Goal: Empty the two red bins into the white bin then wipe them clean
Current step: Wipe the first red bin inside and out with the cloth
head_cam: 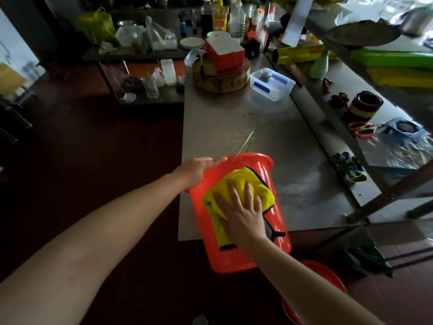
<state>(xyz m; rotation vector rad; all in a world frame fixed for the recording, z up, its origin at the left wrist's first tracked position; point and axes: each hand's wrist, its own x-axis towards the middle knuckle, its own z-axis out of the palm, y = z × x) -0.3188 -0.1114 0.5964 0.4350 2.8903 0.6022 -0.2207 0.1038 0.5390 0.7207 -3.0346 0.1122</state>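
A red bin [234, 254] lies tilted on its side over the near edge of the steel table [234, 118], its rim pointing away from me and its wire handle sticking out past the rim. My left hand [199, 168] grips the bin's rim on the left side. A yellow cloth [236, 181] with black edging is spread on the bin's outer wall. My right hand [241, 207] presses flat on the cloth with fingers spread. A second red bin [328, 275] stands on the floor at the lower right, mostly hidden behind my right forearm. The white bin is out of view.
On the table's far end sit a round wooden chopping block [220, 78] with a red and white box on it and a clear plastic container [271, 84]. Gloves [349, 165], scissors [362, 131] and a dark cup [364, 106] lie on the right shelf. Dark floor lies to the left.
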